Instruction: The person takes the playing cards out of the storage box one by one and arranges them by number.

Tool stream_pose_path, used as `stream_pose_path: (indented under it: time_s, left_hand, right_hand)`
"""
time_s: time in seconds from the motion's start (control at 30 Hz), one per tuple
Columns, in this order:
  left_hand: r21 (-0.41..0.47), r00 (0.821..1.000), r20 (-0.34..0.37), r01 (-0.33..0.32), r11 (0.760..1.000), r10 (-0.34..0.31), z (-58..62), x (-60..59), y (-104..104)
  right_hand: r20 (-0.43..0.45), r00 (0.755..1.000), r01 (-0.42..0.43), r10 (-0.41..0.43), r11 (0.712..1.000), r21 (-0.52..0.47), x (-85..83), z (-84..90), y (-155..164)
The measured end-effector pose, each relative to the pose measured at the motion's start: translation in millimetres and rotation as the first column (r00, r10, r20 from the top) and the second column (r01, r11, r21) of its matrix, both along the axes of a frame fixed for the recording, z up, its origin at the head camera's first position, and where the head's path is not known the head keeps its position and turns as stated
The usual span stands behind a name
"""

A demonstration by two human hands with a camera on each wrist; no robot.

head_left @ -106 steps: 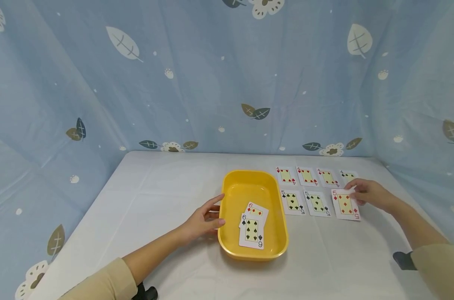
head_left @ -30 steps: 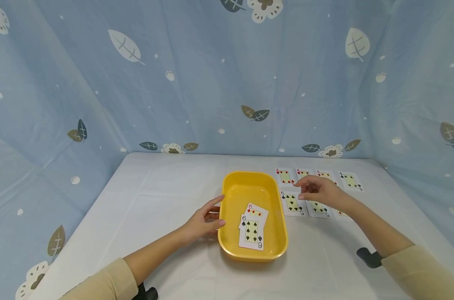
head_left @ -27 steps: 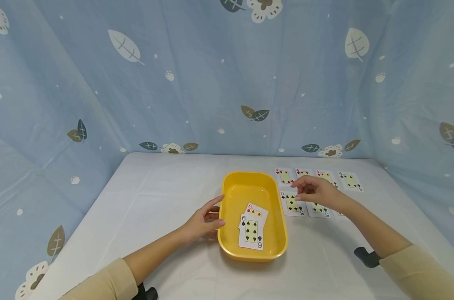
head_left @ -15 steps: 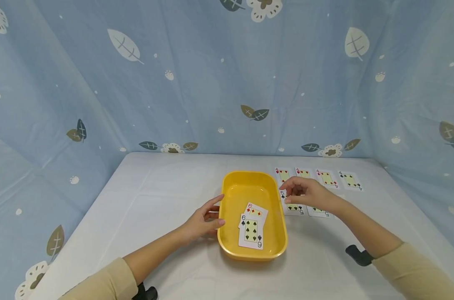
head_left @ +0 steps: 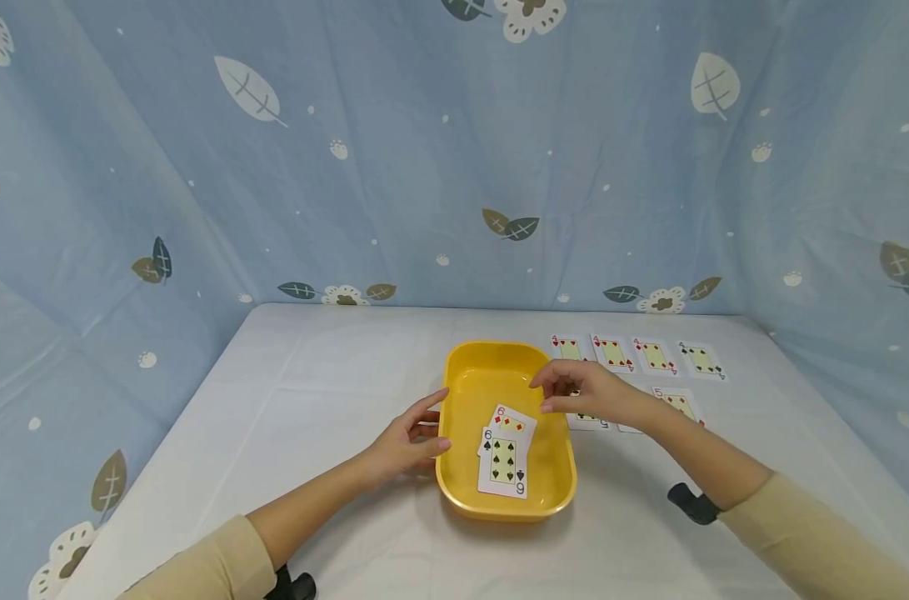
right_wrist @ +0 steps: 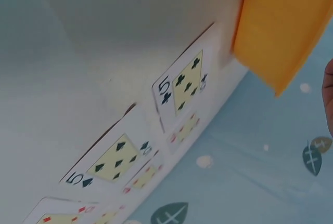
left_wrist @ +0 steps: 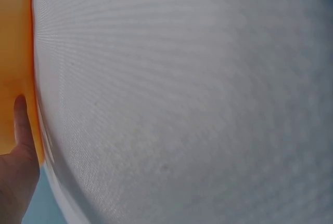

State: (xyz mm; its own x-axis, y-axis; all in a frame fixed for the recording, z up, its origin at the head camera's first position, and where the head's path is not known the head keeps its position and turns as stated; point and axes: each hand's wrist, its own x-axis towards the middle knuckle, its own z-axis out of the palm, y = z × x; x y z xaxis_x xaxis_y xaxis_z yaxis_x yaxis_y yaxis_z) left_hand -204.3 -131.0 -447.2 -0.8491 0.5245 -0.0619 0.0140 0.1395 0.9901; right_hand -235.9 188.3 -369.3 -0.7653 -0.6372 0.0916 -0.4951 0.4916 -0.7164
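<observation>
A yellow plastic tray (head_left: pixel 457 492) holds two playing cards, the six of spades (head_left: pixel 502 471) overlapping the six of diamonds (head_left: pixel 516 423). My left hand (head_left: pixel 402 450) rests against the tray's left side, its fingers spread and the thumb at the rim; a straight digit touches the outer wall in the left wrist view. Across the right rim reaches my right hand (head_left: pixel 592 396), fingers loosely bent with nothing between them, fingertips over the tray. It partly covers the five of clubs (right_wrist: pixel 184 83) in the head view. Beside that card lie the five of spades (right_wrist: pixel 117 159) and the five of diamonds (head_left: pixel 677 402).
Behind the fives runs a row of fours, among them a red four (head_left: pixel 613 353), the four of diamonds (head_left: pixel 655 357) and a black four (head_left: pixel 701 361). A white cloth (head_left: pixel 334 375) covers the table; a blue patterned curtain (head_left: pixel 394 167) hangs around it.
My right hand laid the five of diamonds at the end of the fives, let go, and has moved left over the cards to the tray. My left hand has stayed put.
</observation>
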Motion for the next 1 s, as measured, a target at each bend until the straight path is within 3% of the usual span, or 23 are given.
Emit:
stream_pose_path:
  time_s: [0.23,0.5,0.73,1.0]
  left_hand:
    - [-0.009,1.0,-0.004,0.0,1.0,0.0,0.1,0.3,0.2]
    - [0.002,1.0,0.0,0.001,1.0,-0.001,-1.6,-0.8,-0.1]
    - [0.008,1.0,0.011,-0.005,1.0,0.005,-2.0,-1.8,0.0]
    - [0.009,1.0,0.016,-0.001,1.0,0.0,-2.4,-2.0,0.1]
  right_hand:
    - [-0.017,0.999,-0.037,0.038,0.999,0.014,-3.1,-3.8,-11.2]
    - [0.022,0.996,-0.089,0.088,0.996,0.015,-6.4,-9.6,-25.9]
    - [0.005,0.989,-0.146,0.146,0.988,0.05,-9.8,-15.2,-37.7]
    - [0.047,0.984,-0.174,0.169,0.977,0.127,-12.9,-23.3,-48.1]
